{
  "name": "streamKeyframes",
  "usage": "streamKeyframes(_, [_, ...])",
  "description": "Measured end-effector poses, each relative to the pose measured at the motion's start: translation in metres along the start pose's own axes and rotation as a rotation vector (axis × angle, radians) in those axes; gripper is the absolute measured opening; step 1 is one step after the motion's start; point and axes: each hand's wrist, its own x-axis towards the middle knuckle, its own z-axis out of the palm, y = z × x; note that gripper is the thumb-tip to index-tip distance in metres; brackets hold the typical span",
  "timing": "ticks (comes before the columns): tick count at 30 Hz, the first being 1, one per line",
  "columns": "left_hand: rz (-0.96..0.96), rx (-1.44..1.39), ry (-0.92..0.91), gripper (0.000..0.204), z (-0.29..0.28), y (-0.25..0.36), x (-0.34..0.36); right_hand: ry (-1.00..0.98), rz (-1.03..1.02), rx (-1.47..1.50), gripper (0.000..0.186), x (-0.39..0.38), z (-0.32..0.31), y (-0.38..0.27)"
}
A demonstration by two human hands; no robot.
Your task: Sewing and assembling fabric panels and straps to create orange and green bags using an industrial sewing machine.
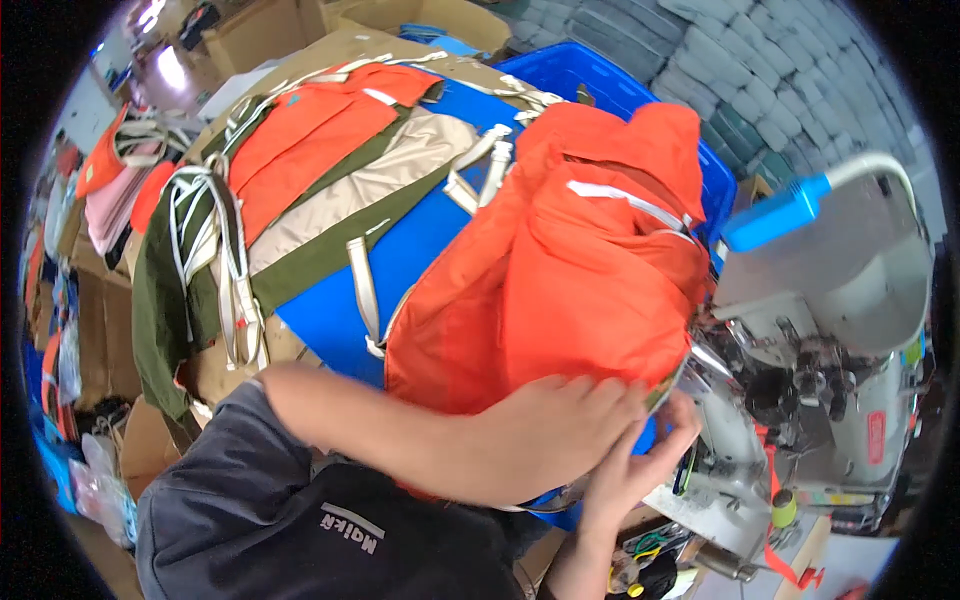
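A large orange fabric piece (pixel 600 270), sewn in layers with a white zipper (pixel 625 200), is bunched up in front of me. My left arm reaches across my body, and my left hand (pixel 575 420) closes over the piece's near right edge, its thumb hidden. Beside it, my right hand (pixel 660 440) has its fingers curled at the same edge, where a green trim shows; the exact grip is partly covered. Both hands are just left of a sewing machine (pixel 740 420), whose needle area I cannot make out.
To the left lie orange, olive and beige fabric panels (pixel 370 170) with white straps (pixel 215 260), over a blue sheet (pixel 410 250). A blue crate (pixel 590 70) stands behind. A lamp with a blue handle (pixel 775 215) hangs by the machine. Tools (pixel 645 550) lie low right.
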Motion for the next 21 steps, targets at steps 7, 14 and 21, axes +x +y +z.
streamKeyframes(7, [-0.162, 0.153, -0.352, 0.066, -0.031, 0.021, -0.020, -0.061, 0.257, 0.280, 0.031, -0.045, 0.009, 0.000])
streamKeyframes(14, [-0.093, 0.286, -0.346, 0.068, -0.058, 0.049, 0.004, -0.193, 0.444, 0.496, 0.058, -0.059, -0.003, -0.016])
streamKeyframes(21, [-0.244, 0.010, -0.404, 0.063, -0.058, 0.025, -0.015, -0.370, 0.689, 0.913, 0.050, -0.096, -0.055, -0.029])
